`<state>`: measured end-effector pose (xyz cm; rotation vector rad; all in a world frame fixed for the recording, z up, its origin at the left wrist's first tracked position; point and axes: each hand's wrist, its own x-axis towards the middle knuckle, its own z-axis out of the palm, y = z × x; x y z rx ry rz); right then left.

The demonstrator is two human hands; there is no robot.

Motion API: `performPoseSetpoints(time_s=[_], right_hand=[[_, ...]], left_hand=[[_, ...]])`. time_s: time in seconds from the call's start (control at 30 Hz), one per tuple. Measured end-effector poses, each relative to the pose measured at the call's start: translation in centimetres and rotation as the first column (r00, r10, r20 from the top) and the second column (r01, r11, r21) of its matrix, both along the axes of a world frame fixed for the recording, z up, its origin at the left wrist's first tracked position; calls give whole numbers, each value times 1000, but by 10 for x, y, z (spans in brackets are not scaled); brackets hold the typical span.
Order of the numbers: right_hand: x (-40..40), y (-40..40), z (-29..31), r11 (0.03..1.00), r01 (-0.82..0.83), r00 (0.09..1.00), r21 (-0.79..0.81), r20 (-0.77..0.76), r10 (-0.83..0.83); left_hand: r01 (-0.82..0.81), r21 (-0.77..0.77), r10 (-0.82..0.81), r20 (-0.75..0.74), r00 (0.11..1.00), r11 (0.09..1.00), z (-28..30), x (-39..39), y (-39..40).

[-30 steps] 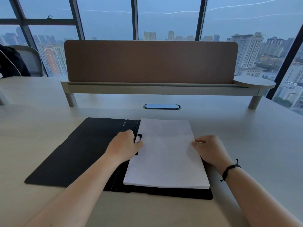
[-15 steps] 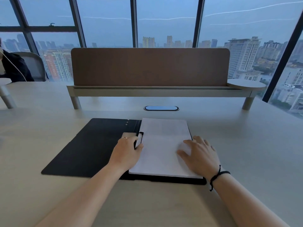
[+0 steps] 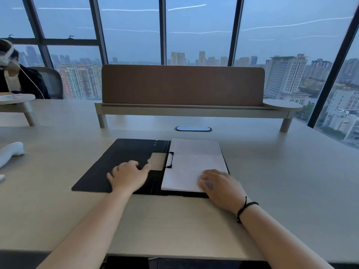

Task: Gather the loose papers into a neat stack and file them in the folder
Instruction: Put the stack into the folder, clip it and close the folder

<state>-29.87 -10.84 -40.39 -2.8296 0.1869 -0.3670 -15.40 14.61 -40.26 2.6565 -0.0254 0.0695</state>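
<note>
Folder (image 3: 124, 162): black, open flat near surface (image 3: 272, 171) front edge. Paper stack (image 3: 194, 164) on right half, under spine clip (image 3: 169, 159), long axis front-to-back. Right hand (image 3: 219, 184) pressed flat on stack's front right corner, fingers loosely spread. Left hand (image 3: 129, 174) spread on left cover, nearer for closing.

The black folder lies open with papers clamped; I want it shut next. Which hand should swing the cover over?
Probably the left hand: it rests on the black folder's open cover, while the right hand steadies the white paper stack.
</note>
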Motion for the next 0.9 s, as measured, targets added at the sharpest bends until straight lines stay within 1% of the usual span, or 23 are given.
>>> performPoseSetpoints(time_s=[0.07,0.17,0.27,0.33,0.43,0.57,0.63,0.73,0.83,0.9], right_hand=[[-1,1,1,999,42,999,-17,-20,-42],[-2,1,0,994,106,994,8,-29,-105],[-2,-1,-2,991,132,991,19,-33,-131],[-3,-2,-2,990,136,990,36,-42,-134],[-5,-2,-2,992,123,990,28,-69,-121],[-3,-3,-5,993,114,992,21,-62,-112],[-2,-4,-5,992,124,991,21,-58,-122],[-3,-4,-4,989,142,988,31,-62,-140],[-4,-2,-2,987,155,986,38,-65,-152],[-5,-2,-1,987,156,986,31,-63,-154]], left_hand=[[-102,17,102,-56,993,995,2,5,24],[-259,66,265,-106,958,964,1,10,58],[-360,59,365,-131,922,931,4,11,77],[-369,61,374,-111,921,927,7,7,78],[-344,47,346,-59,936,938,8,3,76],[-345,-93,345,-16,938,934,8,3,78],[-334,-75,338,46,940,940,12,-1,73],[-318,4,309,223,925,948,36,-11,59],[-270,40,224,452,864,962,80,-21,41],[-191,58,126,562,818,980,113,-31,25]])
